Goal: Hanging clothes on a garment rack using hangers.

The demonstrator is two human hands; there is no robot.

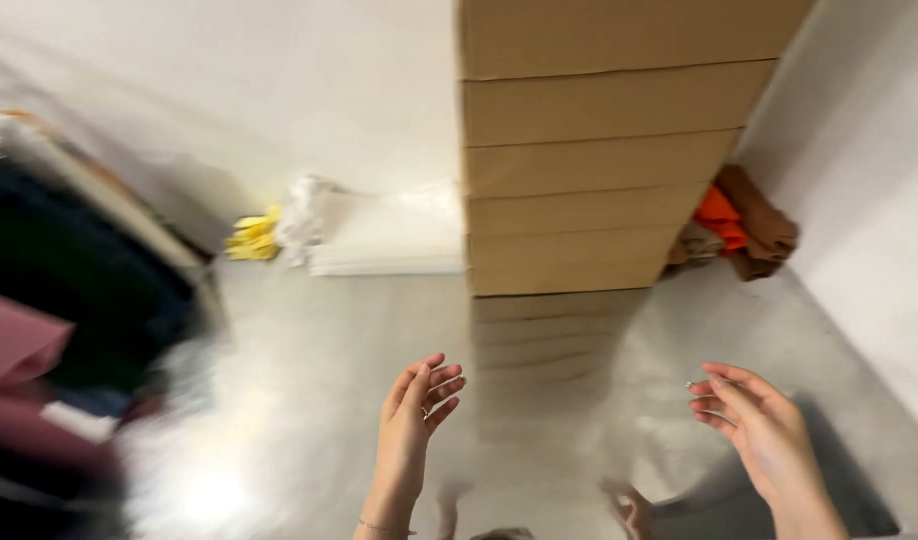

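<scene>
My left hand point(415, 420) is raised over the shiny grey floor point(309, 400), palm turned right, fingers apart and holding nothing; a ring and a thin bracelet show on it. My right hand point(757, 425) is held up at the lower right, palm facing left, fingers loosely spread and empty. Both hands hover in the air in front of a tall stack of flat cardboard boxes point(589, 170) that stands against the white wall.
White folded sheets and crumpled plastic point(379, 235) lie by the wall, with something yellow point(254, 237) beside them. Orange and brown cloth point(744, 225) sits behind the boxes at the right wall. Blurred dark and pink garments point(49, 330) fill the left.
</scene>
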